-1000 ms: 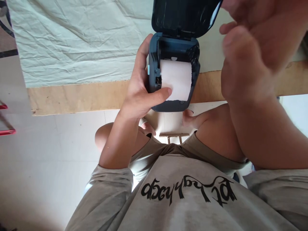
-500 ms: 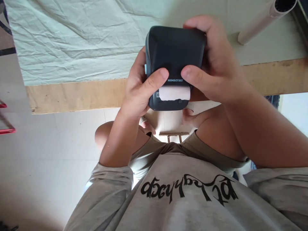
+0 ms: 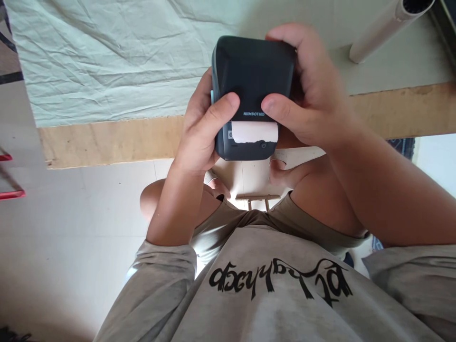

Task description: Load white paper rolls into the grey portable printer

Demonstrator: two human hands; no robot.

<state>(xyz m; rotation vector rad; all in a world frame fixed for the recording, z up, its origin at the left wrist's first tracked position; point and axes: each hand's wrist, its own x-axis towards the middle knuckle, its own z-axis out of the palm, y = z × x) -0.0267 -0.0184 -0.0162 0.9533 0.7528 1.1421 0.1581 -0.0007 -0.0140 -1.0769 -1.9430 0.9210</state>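
Between my two hands is a dark label printer (image 3: 254, 71) marked NIIMBOT, held up over the table's front edge. A strip of white label paper (image 3: 254, 131) with a torn lower edge sticks out of its front slot. My left hand (image 3: 203, 126) grips the printer's left side, its thumb on the top cover and its other fingers mostly hidden. On the right side, my right hand (image 3: 313, 95) clasps the body, with the thumb beside the lettering and the index finger along the far corner. A light blue button or tab shows on the printer's left side.
A pale green cloth (image 3: 107, 61) with creases covers the table, whose bare wooden edge (image 3: 114, 145) faces me. At the back right stands a whitish tube (image 3: 381, 33) with a dark open top. Red-edged parts (image 3: 12, 195) show at far left. My legs are under the table edge.
Both hands and the printer have shifted slightly left and a little upward in the picture, with the printer turned slightly. The grip looks the same.
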